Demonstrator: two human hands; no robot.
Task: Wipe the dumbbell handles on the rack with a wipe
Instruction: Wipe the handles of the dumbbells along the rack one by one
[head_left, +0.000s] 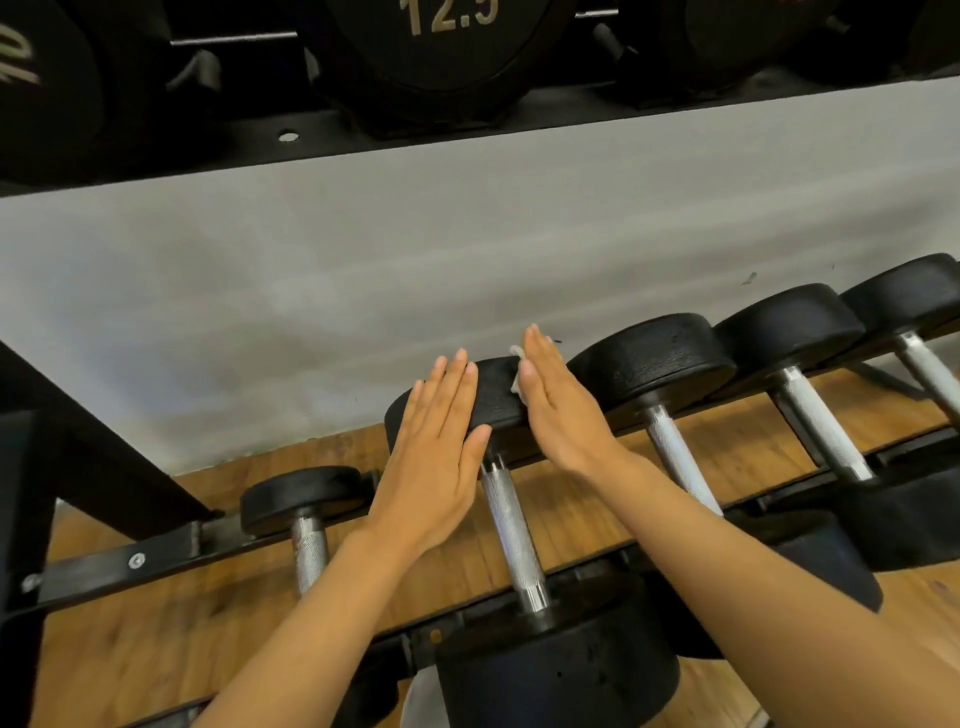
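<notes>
Here, flat left hand and right hand (white wipe beneath) press the black dumbbell.

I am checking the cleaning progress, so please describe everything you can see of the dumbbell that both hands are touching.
The dumbbell lies across the lower rack rails, second from the left. It has two round black heads with a rough, rubber-like surface and a silver knurled metal handle between them. The far head points toward the grey wall, the near head toward the camera. The left hand rests flat on the far head; the right hand presses a white wipe against its right side. The handle itself is untouched.
</notes>
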